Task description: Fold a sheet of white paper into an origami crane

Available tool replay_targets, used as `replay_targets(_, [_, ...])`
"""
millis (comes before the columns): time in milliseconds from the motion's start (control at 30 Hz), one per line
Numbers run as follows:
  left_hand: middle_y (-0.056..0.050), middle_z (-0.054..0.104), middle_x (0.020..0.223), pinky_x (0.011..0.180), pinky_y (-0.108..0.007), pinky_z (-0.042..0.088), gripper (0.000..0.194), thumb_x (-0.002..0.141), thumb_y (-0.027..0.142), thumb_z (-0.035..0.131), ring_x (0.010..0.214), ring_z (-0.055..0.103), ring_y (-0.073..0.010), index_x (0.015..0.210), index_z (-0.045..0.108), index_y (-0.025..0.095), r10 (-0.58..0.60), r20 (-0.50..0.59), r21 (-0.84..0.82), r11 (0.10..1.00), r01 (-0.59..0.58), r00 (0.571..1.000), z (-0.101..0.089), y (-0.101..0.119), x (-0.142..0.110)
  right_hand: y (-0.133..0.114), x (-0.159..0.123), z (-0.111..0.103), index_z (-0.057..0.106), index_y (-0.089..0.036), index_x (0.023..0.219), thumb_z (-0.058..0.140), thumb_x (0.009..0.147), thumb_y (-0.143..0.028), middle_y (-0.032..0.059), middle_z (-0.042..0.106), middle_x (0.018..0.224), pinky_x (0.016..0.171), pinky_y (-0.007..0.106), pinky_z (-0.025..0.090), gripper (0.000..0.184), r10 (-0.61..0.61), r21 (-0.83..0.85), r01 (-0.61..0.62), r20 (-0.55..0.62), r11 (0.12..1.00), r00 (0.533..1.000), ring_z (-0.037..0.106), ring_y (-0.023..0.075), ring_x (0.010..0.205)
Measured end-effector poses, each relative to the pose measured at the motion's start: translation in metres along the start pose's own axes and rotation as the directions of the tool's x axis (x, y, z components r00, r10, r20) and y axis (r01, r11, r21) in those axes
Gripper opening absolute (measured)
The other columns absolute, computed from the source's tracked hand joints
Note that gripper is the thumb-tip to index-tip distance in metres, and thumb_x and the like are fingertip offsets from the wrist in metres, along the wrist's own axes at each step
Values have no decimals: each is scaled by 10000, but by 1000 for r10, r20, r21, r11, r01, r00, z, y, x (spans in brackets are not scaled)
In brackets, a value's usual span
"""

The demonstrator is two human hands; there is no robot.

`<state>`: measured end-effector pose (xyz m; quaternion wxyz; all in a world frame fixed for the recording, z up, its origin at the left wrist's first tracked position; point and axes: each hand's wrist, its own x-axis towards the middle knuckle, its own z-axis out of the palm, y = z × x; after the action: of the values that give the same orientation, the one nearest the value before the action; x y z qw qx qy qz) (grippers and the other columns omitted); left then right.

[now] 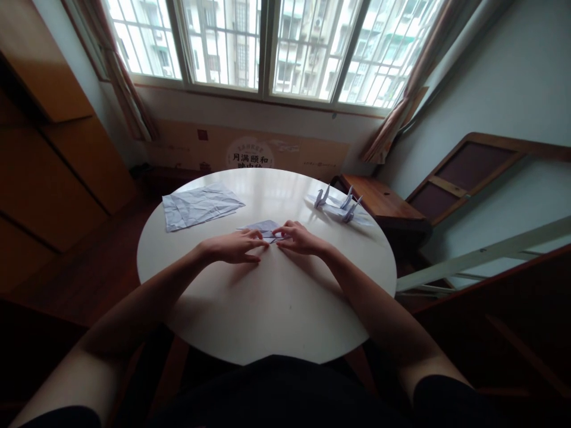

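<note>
Left hand [232,245] and right hand [301,238] close together on folded paper [264,225]

The folded paper lies flat near the middle of a round white table [267,309], its far part showing beyond the fingers and the rest covered. The left hand is palm down with its fingers spread, the foremost ones reaching the paper's near left side while the thumb lies lower, over the table. The right hand is bent at the knuckles, its index finger and thumb pointing inward at the paper's right side; whether they pinch an edge or only press on it, I cannot tell.

Beyond the left hand, near the table's far left edge, lie creased sheets [200,205], overlapping and flat. To the far right stand paper cranes [321,198], apparently three, grouped close, with pointed ends up and pale wings spread low. They are well apart from both hands.

A tall orange-brown cabinet [66,166] fills the left side, its fronts hiding what is inside. Right of the table is a low wooden cabinet [383,196] with a bare section of top; its contents cannot be seen either. Behind the table, a printed banner [169,139] runs below a barred window [223,47], with curtains [127,83] at both ends.
</note>
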<state>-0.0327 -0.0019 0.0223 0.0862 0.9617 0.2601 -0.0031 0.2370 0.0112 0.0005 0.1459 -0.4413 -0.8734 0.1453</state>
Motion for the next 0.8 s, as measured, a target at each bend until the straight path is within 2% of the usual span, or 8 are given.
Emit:
replay_targets(333, [-160,537,1423,1140,-451,385,517,998,438,600,1330,507,-344,1468,549,228,23,-27,-21,999,-24,999,1,-3,-1,-5,-1,-4,712,-254,1277,697,905,-320,112,592,1101,1013,450,440,379,23,-10,-23,29,1000,999,552,283,1079])
replay_targets(533, [-171,461,1509,1167,-454,348,539,1001,464,588,1426,416,-353,1481,521,227,16,-24,-1,1000,-16,1000,3,-5,0,-3,-2,-2,715,-252,1272,720,890,-319,110,599,1086,989,434,457,387,12,-16,-12,1,1000,1000,567,267,1048])
replay_targets(800, [-191,449,1537,1146,-416,341,653,1011,516,549,1421,429,-344,1543,384,175,-107,30,16,994,107,994,0,-5,0,-3,-1,-2,716,-256,1268,718,893,-323,115,601,1108,1014,457,443,381,26,-2,-26,15,1000,1000,561,279,1079])
